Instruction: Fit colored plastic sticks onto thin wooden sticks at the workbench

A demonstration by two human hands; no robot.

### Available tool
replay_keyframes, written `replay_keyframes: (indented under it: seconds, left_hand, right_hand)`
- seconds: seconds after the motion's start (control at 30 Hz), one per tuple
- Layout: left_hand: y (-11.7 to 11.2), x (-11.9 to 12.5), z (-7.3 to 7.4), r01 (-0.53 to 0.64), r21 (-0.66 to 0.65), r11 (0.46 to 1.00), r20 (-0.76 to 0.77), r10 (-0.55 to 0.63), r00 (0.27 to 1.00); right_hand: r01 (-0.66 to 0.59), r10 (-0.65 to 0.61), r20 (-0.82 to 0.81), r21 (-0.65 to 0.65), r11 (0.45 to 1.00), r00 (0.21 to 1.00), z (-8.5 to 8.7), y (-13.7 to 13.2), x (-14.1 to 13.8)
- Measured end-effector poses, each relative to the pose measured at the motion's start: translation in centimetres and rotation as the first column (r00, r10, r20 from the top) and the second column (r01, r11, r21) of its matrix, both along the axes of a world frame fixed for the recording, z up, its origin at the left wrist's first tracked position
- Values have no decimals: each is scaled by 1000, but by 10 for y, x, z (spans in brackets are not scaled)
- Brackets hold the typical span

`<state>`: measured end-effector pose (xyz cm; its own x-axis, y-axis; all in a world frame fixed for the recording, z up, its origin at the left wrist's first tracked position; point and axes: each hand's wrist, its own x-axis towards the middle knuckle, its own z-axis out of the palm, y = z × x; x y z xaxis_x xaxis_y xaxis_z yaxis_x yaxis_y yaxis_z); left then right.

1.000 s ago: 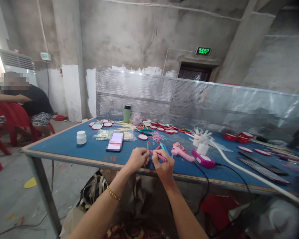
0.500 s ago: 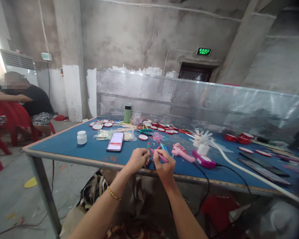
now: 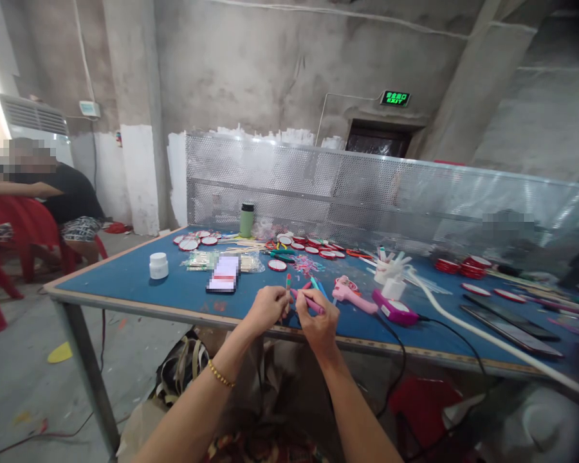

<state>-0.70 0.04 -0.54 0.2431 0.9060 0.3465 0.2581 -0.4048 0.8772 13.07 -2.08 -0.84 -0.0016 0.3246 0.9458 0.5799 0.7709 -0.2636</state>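
Note:
My left hand (image 3: 266,309) is closed around a thin upright stick with a red and green tip (image 3: 287,283), right at the near edge of the blue table (image 3: 125,280). Beside it, my right hand (image 3: 319,321) pinches a pink stick (image 3: 305,301) that points left toward the other hand. The two hands almost touch. A gold bracelet (image 3: 219,375) circles my left wrist. A few more coloured sticks (image 3: 317,287) lie on the table just behind my fingers.
A pink glue gun (image 3: 351,296), a magenta device (image 3: 394,308) with a black cord, a phone (image 3: 223,274), a white jar (image 3: 158,265), a green bottle (image 3: 246,220) and several red-rimmed discs (image 3: 193,243) lie on the table. A perforated metal screen (image 3: 367,193) backs it. A person (image 3: 62,193) sits at left.

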Motion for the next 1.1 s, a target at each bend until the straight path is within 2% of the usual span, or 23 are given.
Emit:
replay_keyframes:
  seconds: [0.23,0.77,0.97,1.1]
  left_hand:
    - [2,0,-2,10,6,1000,5,-10,1000]
    - [0,0,1,9,19,1000,-3,-9,1000]
    - [1,-1,-1,22,1,1000,21,-22,1000]
    - [1,0,-1,8,1,1000,5,-8,1000]
  right_hand:
    - [26,-26,-3,-10,1000,1000,-1,0,0]
    - [-31,32,37,-23,999,999,1,-1,-1]
    - [5,-5,6,-4,1000,1000,0,-1,-1]
    - [-25,26,40,-18,1000,999,0,0,-1]
